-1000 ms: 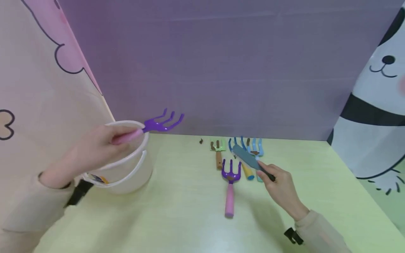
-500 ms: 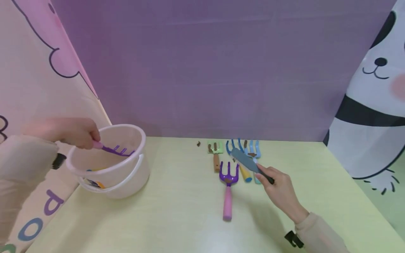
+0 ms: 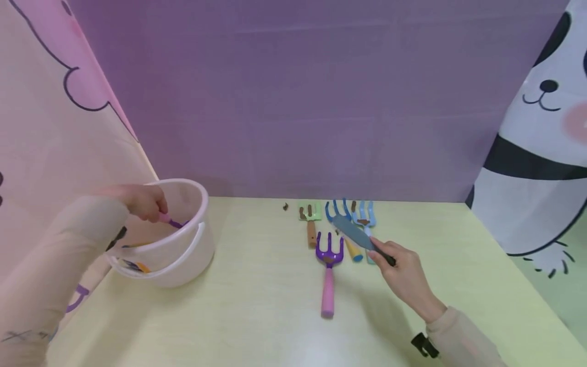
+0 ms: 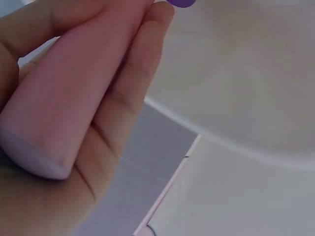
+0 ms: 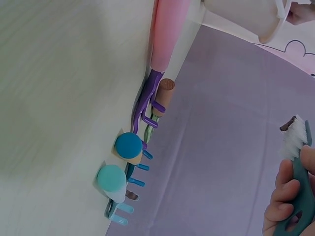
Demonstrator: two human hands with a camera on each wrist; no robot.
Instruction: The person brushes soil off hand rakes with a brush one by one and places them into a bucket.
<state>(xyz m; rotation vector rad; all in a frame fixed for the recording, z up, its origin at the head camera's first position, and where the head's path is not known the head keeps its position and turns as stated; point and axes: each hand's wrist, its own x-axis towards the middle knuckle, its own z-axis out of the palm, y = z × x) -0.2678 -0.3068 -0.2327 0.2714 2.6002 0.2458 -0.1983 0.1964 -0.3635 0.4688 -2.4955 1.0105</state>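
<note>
My left hand [image 3: 144, 200] reaches over the rim of the white bucket [image 3: 197, 262] and grips a purple-tined hand rake by its pink handle [image 4: 74, 83]; the tines are mostly hidden inside. My right hand [image 3: 405, 270] holds a teal brush [image 5: 300, 179] above the table, white bristles down, with a brown bit at their tip. Below and left of it lies a purple garden fork [image 3: 327, 293] with a pink handle and a brown smear. Behind are a green hand fork [image 3: 311, 232], a blue rake [image 3: 354, 251] with yellow handle, and a light blue fork [image 3: 370, 214].
A small brown clump [image 3: 285, 206] lies on the pale table [image 3: 257, 306] near its back edge. Brown bits stick to the green and light blue forks. A purple backdrop [image 3: 293, 102] stands behind, with a panda-print panel [image 3: 527, 168] at right.
My left hand has carried the pink-handled rake leftward over the bucket and then lowered it inside. My right hand with the brush has barely moved.
</note>
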